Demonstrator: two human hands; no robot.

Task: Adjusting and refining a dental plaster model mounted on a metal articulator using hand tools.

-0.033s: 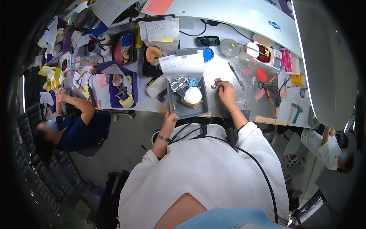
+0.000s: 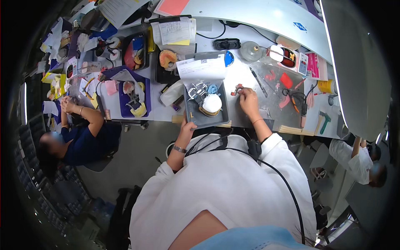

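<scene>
My left hand (image 2: 186, 127) grips the near left corner of a grey tray (image 2: 195, 118), its thumb over the rim. Inside the tray lie a metal articulator frame (image 2: 196, 92), a crumpled light-blue piece (image 2: 213, 88) and a rounded white piece (image 2: 212, 103) on a tan dental cast (image 2: 210, 113). A printed sheet (image 2: 202, 69) covers the tray's far end. To the right of the tray, my right hand (image 2: 249, 103) pinches a small curved red-and-grey dental piece (image 2: 237, 89) at the white worktop. Its fine detail is too small to make out.
Right of my hand lie a dark pen-like tool (image 2: 258, 82), red wax pieces (image 2: 286, 81), orange-handled pliers (image 2: 295, 104) and a green hammer (image 2: 325, 122). A glass burner (image 2: 251, 52) stands behind. Leftward are a purple tray (image 2: 146, 98) and a seated co-worker (image 2: 89, 133).
The grey tray and its sheet have shifted slightly to the right, with my left hand on the corner. My right hand keeps its pinch on the dental piece.
</scene>
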